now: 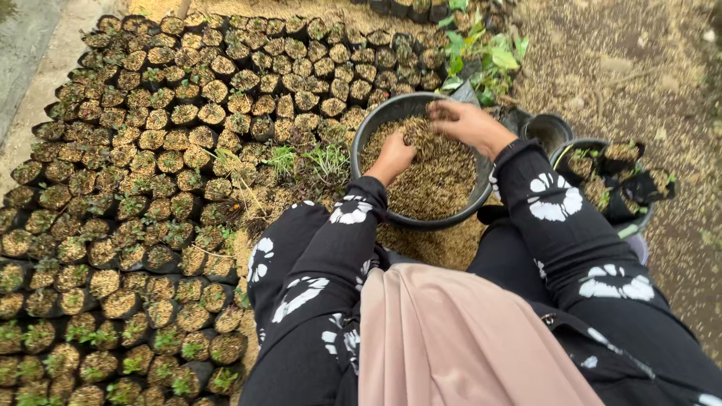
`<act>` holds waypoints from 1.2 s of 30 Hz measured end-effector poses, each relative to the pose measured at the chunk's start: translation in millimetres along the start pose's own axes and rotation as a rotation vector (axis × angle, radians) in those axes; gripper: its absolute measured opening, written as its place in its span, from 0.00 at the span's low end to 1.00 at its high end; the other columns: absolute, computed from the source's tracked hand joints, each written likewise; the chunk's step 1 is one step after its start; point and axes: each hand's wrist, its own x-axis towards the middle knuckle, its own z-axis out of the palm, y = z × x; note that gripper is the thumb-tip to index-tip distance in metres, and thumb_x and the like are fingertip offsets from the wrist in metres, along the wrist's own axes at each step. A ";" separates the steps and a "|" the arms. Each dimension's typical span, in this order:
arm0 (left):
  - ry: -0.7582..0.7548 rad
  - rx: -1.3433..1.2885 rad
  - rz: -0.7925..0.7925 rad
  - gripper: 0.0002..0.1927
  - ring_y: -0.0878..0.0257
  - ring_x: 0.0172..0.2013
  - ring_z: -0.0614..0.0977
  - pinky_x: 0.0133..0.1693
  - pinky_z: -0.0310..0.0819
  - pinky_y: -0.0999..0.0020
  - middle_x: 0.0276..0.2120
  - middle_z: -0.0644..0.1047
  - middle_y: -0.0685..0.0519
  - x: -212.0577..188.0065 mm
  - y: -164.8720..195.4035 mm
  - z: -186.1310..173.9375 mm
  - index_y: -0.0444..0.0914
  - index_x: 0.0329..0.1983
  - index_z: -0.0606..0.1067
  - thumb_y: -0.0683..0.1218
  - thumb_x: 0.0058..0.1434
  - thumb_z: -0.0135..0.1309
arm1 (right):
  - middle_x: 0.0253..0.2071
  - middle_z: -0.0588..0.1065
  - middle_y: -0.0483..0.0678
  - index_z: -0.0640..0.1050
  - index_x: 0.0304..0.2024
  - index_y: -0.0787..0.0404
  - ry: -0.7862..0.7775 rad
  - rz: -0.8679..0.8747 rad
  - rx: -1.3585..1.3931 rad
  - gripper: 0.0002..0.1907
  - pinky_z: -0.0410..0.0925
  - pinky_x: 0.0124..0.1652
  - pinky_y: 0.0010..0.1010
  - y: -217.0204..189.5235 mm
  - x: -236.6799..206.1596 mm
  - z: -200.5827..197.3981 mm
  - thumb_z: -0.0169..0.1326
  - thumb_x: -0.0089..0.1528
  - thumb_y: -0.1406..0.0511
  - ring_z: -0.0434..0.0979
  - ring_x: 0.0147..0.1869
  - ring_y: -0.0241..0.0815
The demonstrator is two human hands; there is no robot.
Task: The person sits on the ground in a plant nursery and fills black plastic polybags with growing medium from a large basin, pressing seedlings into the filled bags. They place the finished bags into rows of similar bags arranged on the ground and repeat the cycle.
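Now both hands point(392, 156) point(468, 122), fingers curled in husk mix point(440, 180).

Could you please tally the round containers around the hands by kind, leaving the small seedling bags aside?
Large black basin of husk mix, with the left hand and right hand in it: 1
Small empty black pot: 1
Black tub holding filled bags: 1
Total: 3

Bare, husk-strewn ground point(602, 60) is stretching out to the right of the hands under flat daylight. To their left, rows of small black seedling bags point(135, 188) are covering the earth, and a grey concrete strip point(26, 45) is running along the far left edge.
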 end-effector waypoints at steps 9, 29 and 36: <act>-0.233 0.103 0.205 0.21 0.55 0.40 0.84 0.45 0.77 0.60 0.41 0.82 0.43 -10.6 -4.4 11.1 0.34 0.55 0.74 0.36 0.57 0.53 | 0.61 0.72 0.54 0.65 0.71 0.57 -0.184 -0.032 -0.259 0.39 0.68 0.52 0.35 7.4 -9.4 3.5 0.58 0.56 0.71 0.74 0.58 0.44; -0.078 -1.052 -0.321 0.20 0.55 0.48 0.77 0.53 0.73 0.52 0.54 0.73 0.46 4.1 -2.6 31.6 0.42 0.59 0.69 0.57 0.72 0.42 | 0.53 0.75 0.47 0.68 0.65 0.58 0.175 0.303 0.457 0.25 0.74 0.47 0.40 7.6 -2.7 1.1 0.44 0.64 0.70 0.77 0.52 0.41; 0.030 -0.957 -0.405 0.22 0.58 0.37 0.77 0.37 0.79 0.60 0.42 0.75 0.50 15.2 -10.9 24.6 0.38 0.55 0.72 0.60 0.73 0.47 | 0.57 0.77 0.50 0.69 0.66 0.64 0.139 0.117 0.053 0.27 0.70 0.49 0.34 13.0 -4.6 -7.1 0.52 0.64 0.67 0.76 0.52 0.41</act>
